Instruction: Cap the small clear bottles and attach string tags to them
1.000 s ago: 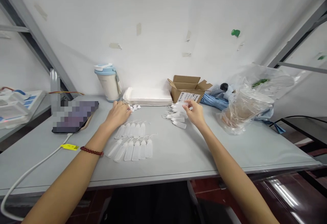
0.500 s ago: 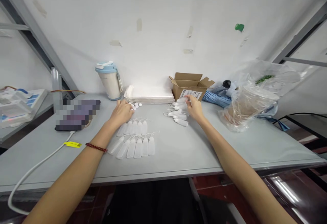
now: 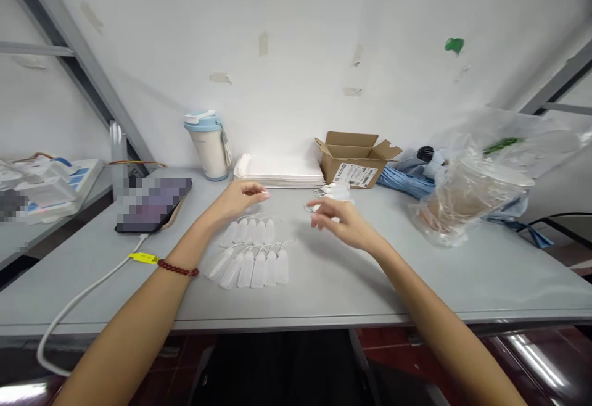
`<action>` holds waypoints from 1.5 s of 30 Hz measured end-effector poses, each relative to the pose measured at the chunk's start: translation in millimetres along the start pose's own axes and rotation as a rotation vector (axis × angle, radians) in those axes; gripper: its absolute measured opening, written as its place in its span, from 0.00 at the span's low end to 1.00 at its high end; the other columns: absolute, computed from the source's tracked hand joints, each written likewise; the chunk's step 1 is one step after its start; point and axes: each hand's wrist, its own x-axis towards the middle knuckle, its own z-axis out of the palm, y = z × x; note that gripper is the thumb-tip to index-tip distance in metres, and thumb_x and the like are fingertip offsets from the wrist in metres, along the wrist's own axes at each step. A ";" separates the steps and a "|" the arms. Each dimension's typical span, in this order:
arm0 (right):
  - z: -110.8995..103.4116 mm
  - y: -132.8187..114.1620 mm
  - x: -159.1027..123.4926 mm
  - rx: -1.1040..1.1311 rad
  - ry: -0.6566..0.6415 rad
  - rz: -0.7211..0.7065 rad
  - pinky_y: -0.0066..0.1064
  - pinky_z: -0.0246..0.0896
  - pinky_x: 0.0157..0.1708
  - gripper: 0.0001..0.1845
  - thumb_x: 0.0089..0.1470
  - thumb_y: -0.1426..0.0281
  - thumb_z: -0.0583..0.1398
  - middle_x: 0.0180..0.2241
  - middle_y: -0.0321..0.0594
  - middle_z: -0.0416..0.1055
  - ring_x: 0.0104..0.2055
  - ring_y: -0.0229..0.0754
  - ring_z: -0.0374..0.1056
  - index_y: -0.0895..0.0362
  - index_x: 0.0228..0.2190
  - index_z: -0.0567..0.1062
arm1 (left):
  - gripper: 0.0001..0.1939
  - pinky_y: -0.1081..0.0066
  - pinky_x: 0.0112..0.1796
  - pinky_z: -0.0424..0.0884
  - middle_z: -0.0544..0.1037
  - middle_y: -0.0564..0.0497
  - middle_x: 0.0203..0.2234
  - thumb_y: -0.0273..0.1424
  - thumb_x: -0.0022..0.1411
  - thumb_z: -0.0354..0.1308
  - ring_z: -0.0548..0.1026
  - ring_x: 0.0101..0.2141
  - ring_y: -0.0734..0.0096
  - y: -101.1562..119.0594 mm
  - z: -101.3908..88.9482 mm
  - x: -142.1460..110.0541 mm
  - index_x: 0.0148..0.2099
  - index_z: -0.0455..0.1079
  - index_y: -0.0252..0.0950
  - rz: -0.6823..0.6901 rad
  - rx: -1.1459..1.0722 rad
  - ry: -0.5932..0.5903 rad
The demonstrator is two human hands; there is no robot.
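My left hand (image 3: pixel 243 199) is closed, thumb and fingertips together, above the table behind the tag rows. What it pinches, if anything, is too small to make out. My right hand (image 3: pixel 342 224) hovers with fingers bent and apart, in front of a pile of white tags with string loops (image 3: pixel 340 192), and partly hides it. Nothing shows between its fingers. Nearer the left hand lie two rows of translucent white tags with thin strings: a back row (image 3: pixel 252 232) and a front row (image 3: pixel 259 270), side by side with strings pointing away from me.
At the back stand a cup with a blue lid (image 3: pixel 208 147), a white stack (image 3: pixel 282 173) and an open cardboard box (image 3: pixel 354 162). A phone (image 3: pixel 152 205) with a white cable lies left. A plastic-bagged container (image 3: pixel 476 196) and blue cloth (image 3: pixel 407 181) are right.
My right hand has left the tag pile and come toward me and slightly left. My left hand has shifted from the small white pieces, its fingers now pinched. The view has turned slightly right.
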 end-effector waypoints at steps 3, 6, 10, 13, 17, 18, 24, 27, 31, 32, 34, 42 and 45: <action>12.0 -23.1 -9.5 0.095 -0.398 -0.051 0.26 0.60 0.27 0.15 0.57 0.66 0.56 0.24 0.36 0.73 0.26 0.36 0.67 0.57 0.45 0.71 | 0.18 0.71 0.31 0.66 0.77 0.48 0.32 0.44 0.50 0.62 0.71 0.31 0.70 16.6 1.2 -5.7 0.36 0.74 0.34 -0.057 -0.222 -0.118; 23.9 -30.4 -13.3 0.081 -0.519 -0.095 0.25 0.59 0.28 0.15 0.56 0.66 0.58 0.26 0.36 0.73 0.26 0.34 0.65 0.58 0.45 0.73 | 0.17 0.73 0.27 0.64 0.76 0.50 0.28 0.43 0.50 0.62 0.68 0.26 0.74 27.4 3.4 -9.7 0.34 0.75 0.34 -0.061 -0.263 -0.189; 36.4 -28.5 -13.0 -0.025 -0.558 -0.147 0.25 0.56 0.28 0.13 0.58 0.67 0.56 0.27 0.36 0.73 0.24 0.33 0.62 0.58 0.42 0.74 | 0.15 0.75 0.26 0.62 0.75 0.53 0.25 0.42 0.51 0.62 0.67 0.25 0.76 36.4 6.0 -13.2 0.33 0.75 0.35 -0.036 -0.256 -0.260; 39.1 -24.3 -12.1 -0.089 -0.536 -0.199 0.25 0.55 0.30 0.12 0.61 0.68 0.52 0.28 0.37 0.73 0.25 0.33 0.63 0.57 0.36 0.75 | 0.14 0.75 0.25 0.62 0.75 0.52 0.25 0.42 0.51 0.63 0.67 0.25 0.76 42.1 8.1 -16.0 0.33 0.75 0.35 -0.028 -0.255 -0.286; 35.2 -13.8 -9.3 -0.286 -0.383 -0.205 0.25 0.52 0.28 0.13 0.62 0.69 0.50 0.25 0.38 0.71 0.24 0.34 0.63 0.58 0.34 0.74 | 0.14 0.75 0.25 0.63 0.75 0.52 0.25 0.42 0.51 0.62 0.67 0.25 0.76 47.1 10.3 -19.0 0.33 0.75 0.35 -0.037 -0.256 -0.313; 33.8 -10.4 -8.2 -0.337 -0.307 -0.209 0.26 0.52 0.28 0.12 0.62 0.69 0.50 0.26 0.39 0.71 0.25 0.35 0.63 0.58 0.36 0.73 | 0.14 0.75 0.25 0.63 0.75 0.52 0.25 0.42 0.51 0.62 0.67 0.24 0.76 47.5 10.1 -19.3 0.33 0.75 0.35 -0.038 -0.254 -0.312; 33.0 4.9 -2.2 -0.399 0.068 -0.252 0.27 0.55 0.30 0.10 0.61 0.70 0.50 0.32 0.44 0.70 0.29 0.38 0.64 0.57 0.38 0.71 | 0.13 0.75 0.27 0.65 0.75 0.52 0.26 0.40 0.54 0.61 0.68 0.25 0.77 47.0 5.6 -18.2 0.35 0.74 0.35 -0.065 -0.260 -0.244; 36.9 6.6 -1.1 -0.333 0.076 -0.278 0.29 0.56 0.31 0.10 0.61 0.72 0.49 0.33 0.44 0.70 0.30 0.39 0.64 0.57 0.37 0.70 | 0.14 0.74 0.28 0.67 0.76 0.51 0.28 0.39 0.54 0.61 0.69 0.26 0.76 48.9 7.8 -18.3 0.38 0.75 0.35 -0.075 -0.267 -0.240; 40.3 5.8 -0.9 -0.223 0.031 -0.313 0.30 0.58 0.33 0.10 0.59 0.75 0.49 0.33 0.43 0.70 0.32 0.40 0.64 0.56 0.36 0.70 | 0.16 0.71 0.30 0.69 0.78 0.47 0.35 0.40 0.54 0.60 0.71 0.28 0.72 52.8 15.4 -20.1 0.40 0.76 0.35 -0.020 -0.262 -0.215; 40.4 5.2 -0.9 -0.190 0.019 -0.314 0.30 0.58 0.34 0.10 0.58 0.76 0.49 0.33 0.43 0.70 0.33 0.39 0.64 0.56 0.36 0.70 | 0.16 0.71 0.30 0.69 0.78 0.47 0.37 0.40 0.54 0.60 0.72 0.29 0.72 53.6 17.1 -20.7 0.40 0.76 0.35 0.001 -0.253 -0.215; 39.8 3.7 -1.0 -0.132 0.000 -0.292 0.30 0.58 0.34 0.11 0.56 0.78 0.49 0.34 0.42 0.70 0.33 0.39 0.64 0.56 0.35 0.70 | 0.16 0.71 0.30 0.70 0.78 0.47 0.41 0.40 0.55 0.59 0.72 0.29 0.71 55.0 19.4 -22.0 0.41 0.75 0.36 0.040 -0.229 -0.222; 25.4 -5.4 -0.8 0.108 -0.019 -0.078 0.27 0.56 0.30 0.08 0.56 0.73 0.52 0.34 0.39 0.70 0.32 0.37 0.62 0.56 0.34 0.71 | 0.12 0.72 0.31 0.69 0.77 0.49 0.37 0.39 0.56 0.58 0.72 0.32 0.70 59.1 20.0 -25.2 0.36 0.75 0.36 0.086 -0.189 -0.197; 20.5 -5.2 0.8 0.266 0.041 -0.003 0.27 0.52 0.26 0.06 0.57 0.67 0.54 0.34 0.38 0.70 0.26 0.34 0.57 0.55 0.34 0.69 | 0.12 0.72 0.31 0.68 0.77 0.50 0.33 0.38 0.56 0.57 0.72 0.31 0.70 59.7 21.9 -25.6 0.36 0.74 0.35 0.097 -0.195 -0.227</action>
